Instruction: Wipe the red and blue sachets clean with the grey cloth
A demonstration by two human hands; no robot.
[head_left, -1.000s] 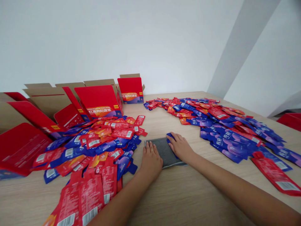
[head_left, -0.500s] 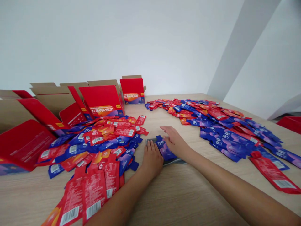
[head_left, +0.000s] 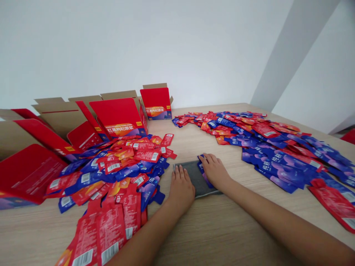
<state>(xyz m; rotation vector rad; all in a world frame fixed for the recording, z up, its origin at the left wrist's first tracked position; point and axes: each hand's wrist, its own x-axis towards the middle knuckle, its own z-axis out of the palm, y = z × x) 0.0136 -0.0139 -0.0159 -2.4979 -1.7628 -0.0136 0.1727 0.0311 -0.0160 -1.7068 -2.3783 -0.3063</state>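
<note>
A folded dark grey cloth point(head_left: 194, 171) lies on the wooden table in front of me. My left hand point(head_left: 181, 188) rests flat on its left end, fingers stretched forward and holding nothing. Over the cloth's right part, my right hand point(head_left: 217, 171) has its fingers curled over a blue sachet point(head_left: 203, 170). Much of that sachet is hidden beneath the hand. Close to my left hand is a heap of red and blue sachets point(head_left: 122, 166).
Open red cartons point(head_left: 119, 120) with raised flaps line the left and back. One carton point(head_left: 156, 103) stands apart near the wall. A long pile of red and blue sachets point(head_left: 274, 159) spreads over the right side, with a red sachet point(head_left: 334, 203) at its near end.
The blue sachet lay in the middle of the cloth and has moved right under my right hand, baring more grey cloth. My right hand came down onto it. My left hand stays in place.
</note>
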